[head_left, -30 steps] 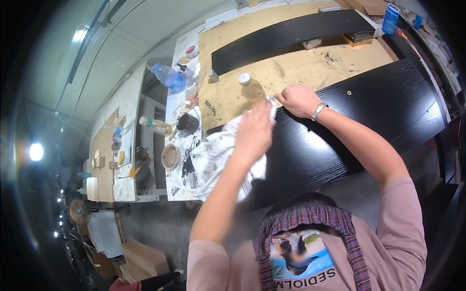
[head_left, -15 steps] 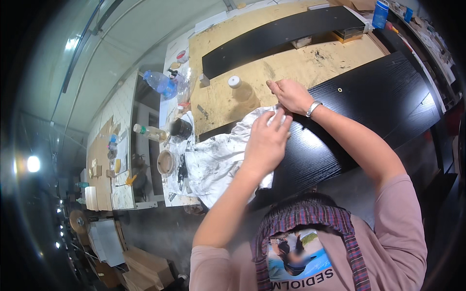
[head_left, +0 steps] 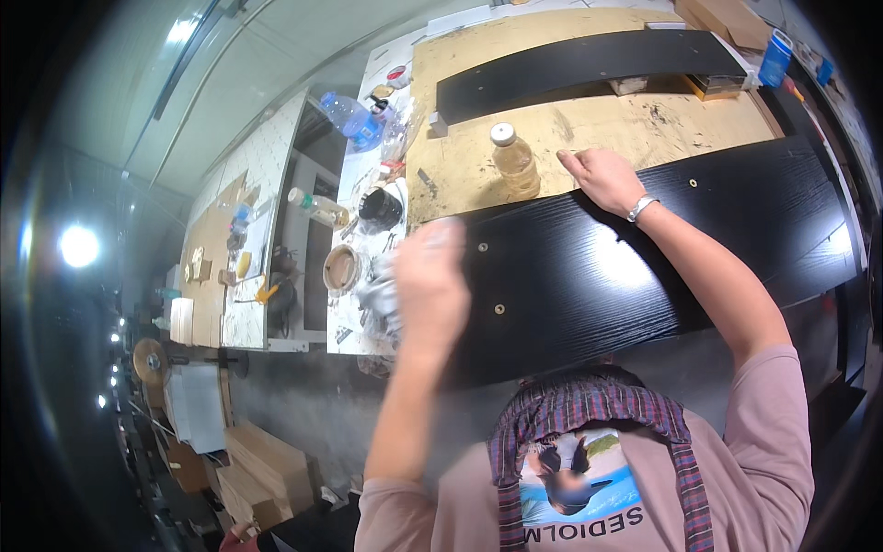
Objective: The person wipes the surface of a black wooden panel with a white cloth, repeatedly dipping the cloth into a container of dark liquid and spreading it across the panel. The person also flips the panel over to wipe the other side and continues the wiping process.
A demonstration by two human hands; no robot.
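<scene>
My left hand (head_left: 430, 290), smeared by motion, hovers over the left end of a black wood-grain board (head_left: 561, 294); its fingers cannot be made out. Just left of it a stained white cloth (head_left: 379, 304) lies bunched on the white table, partly hidden behind the hand. At the board's far edge my right hand (head_left: 607, 179) is closed, thumb sticking out to the left, the other fingers curled out of sight against the edge. A clear bottle with a white cap and yellowish liquid (head_left: 517, 166) stands beyond the board, left of the right hand. Small ring fittings (head_left: 499, 309) sit in the board's face.
Another black panel (head_left: 589, 63) rests raised on blocks at the back. On the left stand a dark pot (head_left: 380, 210), a round tub (head_left: 341, 268), a lying clear bottle (head_left: 318, 208) and a large blue-tinted bottle (head_left: 351, 118). A blue container (head_left: 775, 58) is at the far right.
The white cloth has gone from across the board's left end to a bunch on the left, baring the fittings. My left hand has moved left, away from my right hand. The view has shifted.
</scene>
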